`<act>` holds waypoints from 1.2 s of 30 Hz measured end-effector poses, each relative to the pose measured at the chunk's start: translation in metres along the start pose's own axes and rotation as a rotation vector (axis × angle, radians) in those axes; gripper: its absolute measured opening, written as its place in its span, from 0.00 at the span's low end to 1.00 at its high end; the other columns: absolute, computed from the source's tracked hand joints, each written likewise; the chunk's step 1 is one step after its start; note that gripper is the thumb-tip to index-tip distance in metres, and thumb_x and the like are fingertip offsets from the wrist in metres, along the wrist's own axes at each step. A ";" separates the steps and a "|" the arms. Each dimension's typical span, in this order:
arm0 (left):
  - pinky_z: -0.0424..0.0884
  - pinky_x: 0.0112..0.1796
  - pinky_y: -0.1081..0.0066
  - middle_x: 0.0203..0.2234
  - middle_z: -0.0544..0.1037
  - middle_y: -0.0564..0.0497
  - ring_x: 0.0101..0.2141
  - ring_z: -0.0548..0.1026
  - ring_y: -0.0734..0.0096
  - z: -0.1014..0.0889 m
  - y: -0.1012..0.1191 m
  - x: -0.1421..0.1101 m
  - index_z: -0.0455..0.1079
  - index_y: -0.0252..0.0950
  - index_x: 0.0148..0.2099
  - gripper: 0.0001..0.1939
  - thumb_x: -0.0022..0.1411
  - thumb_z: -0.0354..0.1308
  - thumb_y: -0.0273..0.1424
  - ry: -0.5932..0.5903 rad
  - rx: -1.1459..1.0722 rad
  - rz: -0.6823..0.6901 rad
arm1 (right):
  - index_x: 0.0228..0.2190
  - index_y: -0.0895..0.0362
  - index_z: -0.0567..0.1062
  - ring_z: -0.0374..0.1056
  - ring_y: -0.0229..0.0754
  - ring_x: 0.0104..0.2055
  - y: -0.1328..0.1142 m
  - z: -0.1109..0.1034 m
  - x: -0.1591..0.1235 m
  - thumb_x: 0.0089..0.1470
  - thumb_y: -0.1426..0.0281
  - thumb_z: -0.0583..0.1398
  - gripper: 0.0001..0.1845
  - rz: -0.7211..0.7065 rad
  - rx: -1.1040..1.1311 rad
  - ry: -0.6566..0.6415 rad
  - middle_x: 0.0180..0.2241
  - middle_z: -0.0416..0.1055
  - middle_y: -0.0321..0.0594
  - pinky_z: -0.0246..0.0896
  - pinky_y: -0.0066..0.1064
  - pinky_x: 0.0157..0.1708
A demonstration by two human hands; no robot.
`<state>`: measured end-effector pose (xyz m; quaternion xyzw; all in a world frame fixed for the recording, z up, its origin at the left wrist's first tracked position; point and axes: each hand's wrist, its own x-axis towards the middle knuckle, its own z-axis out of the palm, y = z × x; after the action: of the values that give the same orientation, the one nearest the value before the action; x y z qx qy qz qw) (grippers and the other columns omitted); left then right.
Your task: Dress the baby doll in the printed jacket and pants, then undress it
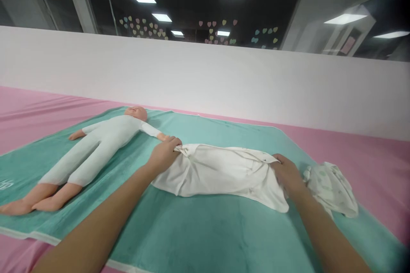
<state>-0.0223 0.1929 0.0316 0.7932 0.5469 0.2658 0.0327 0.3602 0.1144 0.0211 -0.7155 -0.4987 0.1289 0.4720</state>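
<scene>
A white cloth garment (221,170) is stretched sideways between my two hands above the green towel (205,230). At its upper left corner, my left hand (165,153) is closed on the fabric. My right hand (286,172) grips the upper right corner. The garment's lower edge hangs loosely, and its exact kind is hard to make out. To the left lies a baby doll (109,140) on its back in a pale bodysuit, arms spread and feet bare. One doll hand is right beside my left hand.
A crumpled white cloth with green spots (333,187) lies just right of my right hand. Pink sheeting (368,158) shows around the towel. Behind stands a low white wall (205,81) with dark glass above it, dotted with heart stickers.
</scene>
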 end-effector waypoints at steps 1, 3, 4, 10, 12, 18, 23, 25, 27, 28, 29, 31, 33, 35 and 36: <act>0.62 0.30 0.71 0.35 0.75 0.50 0.35 0.72 0.64 0.004 -0.002 0.001 0.67 0.40 0.39 0.09 0.57 0.47 0.28 0.029 -0.022 -0.066 | 0.22 0.57 0.72 0.63 0.40 0.21 0.002 0.002 0.001 0.39 0.66 0.55 0.09 0.013 -0.073 -0.020 0.17 0.68 0.34 0.52 0.28 0.19; 0.62 0.30 0.71 0.33 0.75 0.49 0.34 0.72 0.63 0.012 -0.008 0.002 0.65 0.39 0.41 0.11 0.58 0.46 0.28 0.063 -0.083 -0.188 | 0.25 0.56 0.73 0.64 0.41 0.25 0.006 0.005 0.003 0.39 0.67 0.54 0.10 0.004 -0.202 -0.057 0.21 0.70 0.34 0.53 0.27 0.22; 0.63 0.30 0.70 0.32 0.75 0.49 0.34 0.73 0.62 0.015 -0.011 0.003 0.65 0.39 0.43 0.11 0.58 0.46 0.28 0.077 -0.109 -0.225 | 0.26 0.56 0.73 0.65 0.41 0.26 0.007 0.006 0.003 0.40 0.67 0.53 0.11 -0.004 -0.233 -0.080 0.22 0.70 0.34 0.53 0.27 0.23; 0.63 0.31 0.70 0.31 0.76 0.49 0.33 0.73 0.61 0.011 -0.011 -0.001 0.65 0.40 0.47 0.15 0.58 0.45 0.30 0.177 -0.089 -0.264 | 0.27 0.55 0.74 0.66 0.41 0.25 -0.004 0.000 -0.007 0.42 0.65 0.57 0.09 0.077 -0.023 -0.483 0.24 0.72 0.34 0.55 0.28 0.23; 0.62 0.30 0.71 0.31 0.76 0.50 0.32 0.73 0.62 0.004 -0.009 -0.003 0.67 0.41 0.44 0.14 0.58 0.46 0.31 0.227 -0.028 -0.240 | 0.29 0.56 0.74 0.66 0.41 0.25 -0.011 -0.005 -0.012 0.41 0.66 0.59 0.10 0.153 0.131 -0.577 0.24 0.73 0.35 0.56 0.29 0.23; 0.63 0.32 0.72 0.28 0.74 0.51 0.30 0.71 0.67 -0.010 -0.012 -0.005 0.68 0.38 0.38 0.10 0.54 0.48 0.29 0.591 -0.080 -0.249 | 0.37 0.58 0.75 0.70 0.48 0.29 -0.013 -0.019 -0.014 0.43 0.60 0.61 0.20 0.186 0.628 -0.567 0.26 0.74 0.41 0.61 0.34 0.27; 0.64 0.32 0.72 0.27 0.74 0.52 0.28 0.70 0.69 -0.013 -0.007 -0.006 0.68 0.37 0.35 0.08 0.52 0.50 0.27 0.701 -0.186 -0.171 | 0.38 0.58 0.75 0.71 0.55 0.33 -0.015 -0.024 -0.020 0.45 0.53 0.57 0.25 0.165 0.673 -0.350 0.26 0.74 0.45 0.64 0.41 0.30; 0.64 0.31 0.72 0.25 0.73 0.52 0.28 0.70 0.68 -0.016 -0.002 -0.007 0.68 0.37 0.34 0.08 0.51 0.50 0.27 0.697 -0.164 -0.172 | 0.39 0.56 0.74 0.71 0.56 0.34 -0.023 -0.025 -0.024 0.45 0.52 0.57 0.25 0.204 0.631 -0.187 0.27 0.75 0.44 0.64 0.42 0.30; 0.63 0.30 0.72 0.24 0.73 0.53 0.28 0.70 0.66 -0.018 0.000 -0.007 0.69 0.38 0.34 0.07 0.52 0.50 0.28 0.629 -0.112 -0.205 | 0.40 0.54 0.74 0.70 0.56 0.36 -0.032 -0.025 -0.025 0.43 0.53 0.60 0.24 0.246 0.595 -0.046 0.29 0.75 0.43 0.65 0.42 0.32; 0.63 0.29 0.71 0.24 0.73 0.53 0.28 0.71 0.65 -0.018 0.001 -0.006 0.69 0.39 0.34 0.07 0.53 0.50 0.29 0.571 -0.076 -0.219 | 0.40 0.53 0.74 0.70 0.55 0.37 -0.035 -0.024 -0.023 0.42 0.54 0.62 0.24 0.265 0.581 -0.003 0.30 0.75 0.42 0.65 0.41 0.33; 0.62 0.29 0.71 0.24 0.74 0.53 0.29 0.71 0.64 -0.017 0.001 -0.006 0.69 0.40 0.35 0.08 0.54 0.50 0.30 0.505 -0.034 -0.222 | 0.40 0.52 0.74 0.70 0.55 0.37 -0.037 -0.023 -0.021 0.41 0.54 0.63 0.24 0.286 0.570 0.017 0.32 0.75 0.41 0.65 0.40 0.33; 0.62 0.30 0.71 0.28 0.75 0.52 0.31 0.72 0.63 -0.011 -0.001 -0.004 0.69 0.41 0.38 0.10 0.56 0.49 0.31 0.376 0.051 -0.188 | 0.39 0.51 0.73 0.70 0.52 0.36 -0.034 -0.018 -0.014 0.40 0.54 0.64 0.24 0.315 0.569 0.005 0.33 0.75 0.41 0.65 0.39 0.32; 0.62 0.32 0.70 0.34 0.76 0.51 0.35 0.73 0.63 -0.002 -0.003 -0.002 0.69 0.42 0.41 0.13 0.56 0.47 0.27 0.304 0.107 -0.115 | 0.37 0.51 0.73 0.70 0.49 0.34 -0.026 -0.011 -0.006 0.41 0.54 0.63 0.21 0.285 0.607 -0.019 0.33 0.74 0.40 0.65 0.37 0.30; 0.63 0.34 0.70 0.38 0.75 0.51 0.39 0.72 0.63 0.007 -0.006 -0.001 0.69 0.42 0.43 0.16 0.55 0.47 0.23 0.282 0.115 -0.046 | 0.36 0.53 0.73 0.69 0.45 0.32 -0.014 -0.003 0.000 0.43 0.56 0.63 0.19 0.190 0.646 -0.023 0.32 0.74 0.39 0.65 0.34 0.29; 0.64 0.35 0.70 0.39 0.75 0.51 0.40 0.72 0.63 0.011 -0.007 0.000 0.68 0.42 0.43 0.16 0.55 0.47 0.22 0.285 0.111 -0.025 | 0.36 0.53 0.73 0.69 0.44 0.32 -0.009 0.000 0.003 0.43 0.57 0.63 0.19 0.143 0.648 -0.016 0.32 0.73 0.38 0.65 0.33 0.29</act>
<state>-0.0234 0.1979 0.0200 0.7410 0.5697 0.3449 -0.0858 0.3562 0.1171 0.0291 -0.5603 -0.3841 0.3192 0.6608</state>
